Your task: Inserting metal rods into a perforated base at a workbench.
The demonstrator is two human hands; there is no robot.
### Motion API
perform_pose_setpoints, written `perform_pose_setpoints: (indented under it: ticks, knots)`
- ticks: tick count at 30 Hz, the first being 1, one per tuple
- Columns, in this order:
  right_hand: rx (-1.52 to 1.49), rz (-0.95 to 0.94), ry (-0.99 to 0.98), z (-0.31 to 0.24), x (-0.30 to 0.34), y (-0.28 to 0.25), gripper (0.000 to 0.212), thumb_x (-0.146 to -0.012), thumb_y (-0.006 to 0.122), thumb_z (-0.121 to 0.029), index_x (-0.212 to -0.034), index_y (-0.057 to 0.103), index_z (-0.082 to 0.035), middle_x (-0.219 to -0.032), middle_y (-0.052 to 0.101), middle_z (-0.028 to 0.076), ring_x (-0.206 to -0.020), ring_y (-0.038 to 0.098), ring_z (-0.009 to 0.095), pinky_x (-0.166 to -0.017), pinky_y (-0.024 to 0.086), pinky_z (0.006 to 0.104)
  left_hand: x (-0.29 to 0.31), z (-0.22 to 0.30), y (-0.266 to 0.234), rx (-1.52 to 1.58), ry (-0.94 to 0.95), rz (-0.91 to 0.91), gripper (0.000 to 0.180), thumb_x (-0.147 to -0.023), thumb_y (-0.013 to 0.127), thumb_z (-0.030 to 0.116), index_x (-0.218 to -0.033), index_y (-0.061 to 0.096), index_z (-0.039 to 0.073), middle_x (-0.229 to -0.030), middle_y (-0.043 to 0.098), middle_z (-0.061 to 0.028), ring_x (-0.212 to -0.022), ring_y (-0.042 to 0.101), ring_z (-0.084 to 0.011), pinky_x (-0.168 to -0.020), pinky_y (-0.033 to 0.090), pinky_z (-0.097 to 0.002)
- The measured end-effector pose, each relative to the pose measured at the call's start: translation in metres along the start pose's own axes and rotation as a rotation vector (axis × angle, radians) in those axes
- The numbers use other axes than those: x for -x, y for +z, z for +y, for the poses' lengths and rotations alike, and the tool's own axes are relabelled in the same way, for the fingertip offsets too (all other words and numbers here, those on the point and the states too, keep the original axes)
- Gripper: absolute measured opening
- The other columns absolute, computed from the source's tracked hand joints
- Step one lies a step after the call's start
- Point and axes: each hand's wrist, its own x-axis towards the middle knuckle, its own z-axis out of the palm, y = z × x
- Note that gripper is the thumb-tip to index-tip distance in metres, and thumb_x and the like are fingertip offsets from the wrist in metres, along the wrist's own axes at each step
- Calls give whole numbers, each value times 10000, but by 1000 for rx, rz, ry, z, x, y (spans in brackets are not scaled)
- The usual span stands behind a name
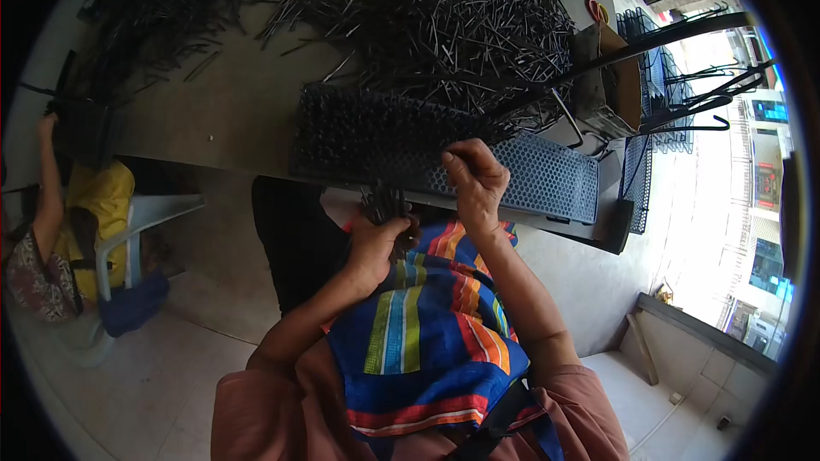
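A bundle of thin black rods [386,203] is gripped in my left hand [376,246], just below the table's near edge. Beyond it lies a long perforated tray [547,172] whose small holes form a honeycomb pattern. Many black rods [367,126] stand packed upright in its left and middle part, while holes show uncovered toward the right end. My right hand [480,177] is over the tray's near side, thumb and fingers pinched together. Whatever it may hold is too small or dark to make out.
Loose black rods [478,17] lie heaped across the far table [231,115]. An open cardboard box [617,77] stands right, with red-and-yellow-handled scissors [597,10] beside it. A dark curved bar [649,41] crosses above. At left, another person's arm [49,162] reaches the table near a plastic chair [128,230].
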Motion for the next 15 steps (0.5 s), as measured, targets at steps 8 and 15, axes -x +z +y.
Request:
perform_pose_setpoints:
  ticks: [8, 15]
  knots:
    - [275, -43, -533, -1, -15, 17, 145, -758, 715, 66, -884, 689, 0, -849, 640, 53, -685, 590, 110, -607, 463, 242, -14, 8, 1, 48, 35, -42, 145, -819, 603, -54, -955, 626, -11, -816, 683, -125, -681, 680, -219, -604, 554, -307]
    - [590, -38, -515, -6, -12, 26, 158, -745, 741, 38, -890, 713, -18, -831, 647, 86, -676, 642, 166, -582, 482, 272, -10, 5, 5, 20, 44, -58, 136, -823, 615, -23, -953, 655, -20, -799, 682, -138, -666, 672, -222, -593, 537, -318]
